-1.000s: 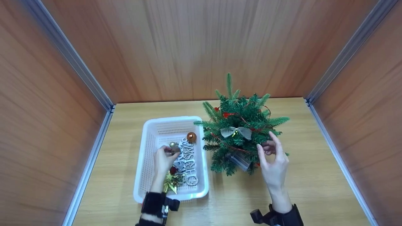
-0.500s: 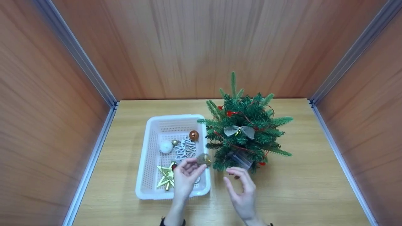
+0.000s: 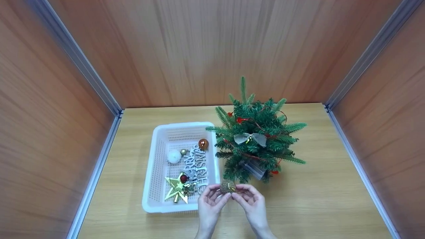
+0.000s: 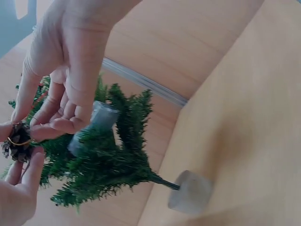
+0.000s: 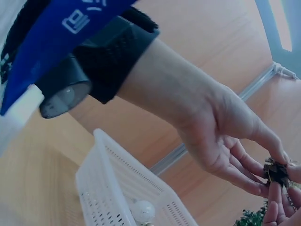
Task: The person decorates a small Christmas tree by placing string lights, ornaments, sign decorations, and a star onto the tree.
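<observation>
A small brown pine cone (image 3: 227,187) with a gold cord is pinched between both hands, in front of the tree. My left hand (image 3: 209,206) grips its left side with thumb and fingers. From the other side, my right hand (image 3: 251,203) pinches it near the gold cord. In the left wrist view, the gold cord crosses the dark scales of the pine cone (image 4: 19,145). Just behind the hands stands a small artificial Christmas tree (image 3: 262,152), bearing a silvery bow (image 3: 259,139), red trimmings and a clear plastic piece (image 3: 254,169).
To the left, a white perforated basket (image 3: 148,179) holds a gold star (image 3: 175,186), a white ball (image 3: 174,156), a copper ball (image 3: 203,144) and silver lettering (image 3: 200,166). The tree's pale round base (image 4: 190,192) rests on the table. Wooden panels enclose the back and sides.
My left hand has lifted the pine cone out of the basket and carried it right, towards me. My right hand has come from the tree's right side to meet it and now pinches it too.
</observation>
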Demonstrator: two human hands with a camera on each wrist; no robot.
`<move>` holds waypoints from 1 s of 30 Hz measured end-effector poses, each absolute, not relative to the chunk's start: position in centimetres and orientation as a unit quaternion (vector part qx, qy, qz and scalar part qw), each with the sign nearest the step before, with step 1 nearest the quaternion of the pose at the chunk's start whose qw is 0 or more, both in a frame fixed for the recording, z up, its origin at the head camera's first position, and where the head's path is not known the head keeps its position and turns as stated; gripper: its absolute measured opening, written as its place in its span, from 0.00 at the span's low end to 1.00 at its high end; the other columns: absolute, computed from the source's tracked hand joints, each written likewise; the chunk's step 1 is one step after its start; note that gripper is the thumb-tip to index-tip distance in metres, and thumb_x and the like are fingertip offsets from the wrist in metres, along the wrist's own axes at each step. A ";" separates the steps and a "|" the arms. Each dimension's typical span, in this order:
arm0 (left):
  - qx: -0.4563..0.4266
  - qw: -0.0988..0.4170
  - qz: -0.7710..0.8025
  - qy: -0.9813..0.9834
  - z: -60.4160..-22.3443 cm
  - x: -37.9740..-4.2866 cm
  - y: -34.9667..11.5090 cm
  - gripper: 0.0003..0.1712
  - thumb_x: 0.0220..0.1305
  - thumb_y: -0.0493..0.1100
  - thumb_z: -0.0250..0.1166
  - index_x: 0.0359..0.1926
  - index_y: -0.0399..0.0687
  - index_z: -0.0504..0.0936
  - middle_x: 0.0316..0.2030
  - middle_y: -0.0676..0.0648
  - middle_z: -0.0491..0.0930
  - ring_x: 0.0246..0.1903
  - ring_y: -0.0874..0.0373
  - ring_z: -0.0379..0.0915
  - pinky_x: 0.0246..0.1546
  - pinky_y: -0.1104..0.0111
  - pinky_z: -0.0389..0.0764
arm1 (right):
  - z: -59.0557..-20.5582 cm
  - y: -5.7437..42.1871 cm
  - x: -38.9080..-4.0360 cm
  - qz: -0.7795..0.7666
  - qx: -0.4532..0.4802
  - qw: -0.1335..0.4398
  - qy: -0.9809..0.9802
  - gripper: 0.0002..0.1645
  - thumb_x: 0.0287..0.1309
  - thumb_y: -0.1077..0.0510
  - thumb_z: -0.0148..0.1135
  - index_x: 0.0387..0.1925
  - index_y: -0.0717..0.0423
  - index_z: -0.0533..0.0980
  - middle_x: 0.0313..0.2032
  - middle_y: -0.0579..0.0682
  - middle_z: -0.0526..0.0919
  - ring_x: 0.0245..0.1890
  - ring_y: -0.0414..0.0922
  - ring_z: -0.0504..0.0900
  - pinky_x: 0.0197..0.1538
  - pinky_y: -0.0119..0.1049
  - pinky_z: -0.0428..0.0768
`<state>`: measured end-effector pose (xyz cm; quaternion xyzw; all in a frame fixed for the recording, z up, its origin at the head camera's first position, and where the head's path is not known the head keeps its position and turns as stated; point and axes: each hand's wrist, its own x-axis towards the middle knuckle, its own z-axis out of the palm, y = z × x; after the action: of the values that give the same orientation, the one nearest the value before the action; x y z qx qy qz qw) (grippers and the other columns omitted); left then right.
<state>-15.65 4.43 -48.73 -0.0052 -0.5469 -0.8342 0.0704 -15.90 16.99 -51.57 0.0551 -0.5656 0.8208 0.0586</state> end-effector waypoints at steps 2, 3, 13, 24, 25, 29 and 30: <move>-0.014 0.080 -0.832 -0.549 -49.1 -15.5 4.4 0.23 0.46 0.26 0.65 0.41 0.18 0.64 0.37 0.40 0.75 0.37 0.56 0.75 0.38 0.66 0.78 | -53.7 17.5 -16.4 0.827 0.099 0.081 -0.548 0.13 0.50 0.73 0.58 0.40 0.74 0.72 0.33 0.57 0.79 0.31 0.44 0.80 0.36 0.33 0.78; -0.019 0.085 -0.829 -0.552 -49.3 -15.4 4.4 0.23 0.46 0.26 0.65 0.41 0.19 0.65 0.37 0.41 0.75 0.37 0.56 0.75 0.38 0.66 0.78 | -54.3 17.7 -16.5 0.823 0.112 0.090 -0.549 0.10 0.50 0.72 0.58 0.38 0.72 0.74 0.31 0.57 0.80 0.29 0.45 0.80 0.34 0.33 0.78; -0.031 0.070 -0.821 -0.566 -50.8 -14.7 4.7 0.28 0.46 0.27 0.65 0.48 0.21 0.63 0.44 0.33 0.68 0.40 0.57 0.72 0.41 0.66 0.76 | -47.1 18.3 -15.4 0.764 0.048 0.060 -0.641 0.02 0.49 0.73 0.58 0.28 0.71 0.73 0.26 0.49 0.79 0.27 0.39 0.77 0.33 0.29 0.76; -0.129 0.057 -0.743 -0.655 -49.9 -14.8 4.5 0.27 0.47 0.33 0.67 0.50 0.31 0.69 0.48 0.35 0.67 0.49 0.53 0.65 0.50 0.58 0.70 | -45.0 17.9 -15.9 0.646 0.142 0.139 -0.737 0.08 0.43 0.72 0.64 0.25 0.59 0.77 0.21 0.49 0.78 0.21 0.37 0.71 0.24 0.30 0.69; -0.137 0.066 -0.730 -0.666 -49.5 -15.0 4.5 0.27 0.47 0.34 0.67 0.50 0.33 0.70 0.48 0.37 0.68 0.49 0.53 0.65 0.50 0.59 0.70 | -44.4 17.9 -15.9 0.632 0.154 0.152 -0.744 0.09 0.41 0.73 0.64 0.24 0.59 0.77 0.20 0.49 0.78 0.20 0.37 0.70 0.23 0.30 0.68; -0.153 0.102 -0.694 -0.696 -47.9 -15.7 4.4 0.22 0.48 0.34 0.67 0.46 0.35 0.74 0.44 0.41 0.74 0.46 0.54 0.69 0.48 0.64 0.70 | -42.0 17.6 -15.9 0.589 0.182 0.186 -0.765 0.09 0.38 0.74 0.66 0.23 0.61 0.77 0.20 0.48 0.78 0.20 0.39 0.71 0.26 0.32 0.67; -0.159 0.112 -0.687 -0.700 -47.5 -15.8 4.4 0.20 0.48 0.33 0.67 0.45 0.35 0.75 0.42 0.41 0.76 0.45 0.54 0.71 0.48 0.65 0.70 | -41.4 17.5 -15.9 0.582 0.185 0.186 -0.770 0.09 0.38 0.74 0.66 0.23 0.61 0.77 0.20 0.48 0.78 0.20 0.39 0.71 0.28 0.32 0.67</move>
<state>-15.79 4.36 -47.50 -0.1586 -0.6998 -0.6873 0.1124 -15.95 17.53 -41.41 0.1851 -0.7698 0.5817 0.1863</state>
